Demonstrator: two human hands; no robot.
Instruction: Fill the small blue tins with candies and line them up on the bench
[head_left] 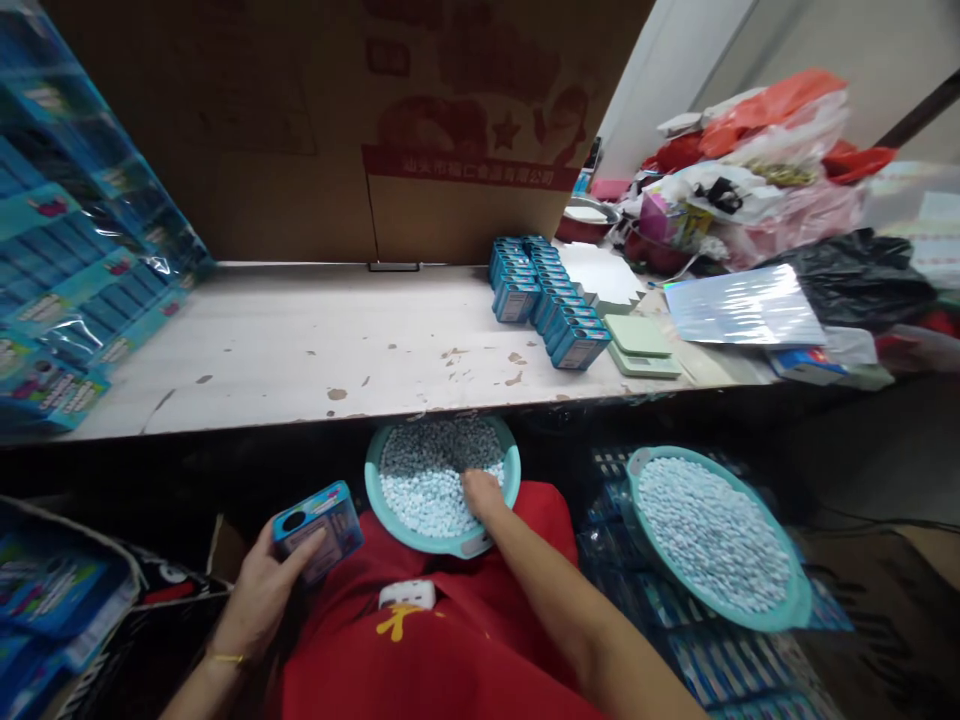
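Observation:
Off to the lower left, my left hand [274, 580] grips a small blue box [322, 528], its thumb lying across the printed side. A dark round hole shows at one end of the box. My right hand [481, 495] reaches into a turquoise basin [377, 500] at the table's front edge. Its fingers dip among small pale blue and white pieces [427, 485] that look like candies. The fingertips are buried, so what they hold, if anything, is hidden.
A second turquoise basin [795, 600] of similar pieces stands at right. On the white table [300, 340] are rows of small blue boxes [551, 295], a pale green scale [641, 345] and a large carton [300, 130]. Wrapped blue packs [82, 260] are stacked left; an open carton [135, 570] sits below.

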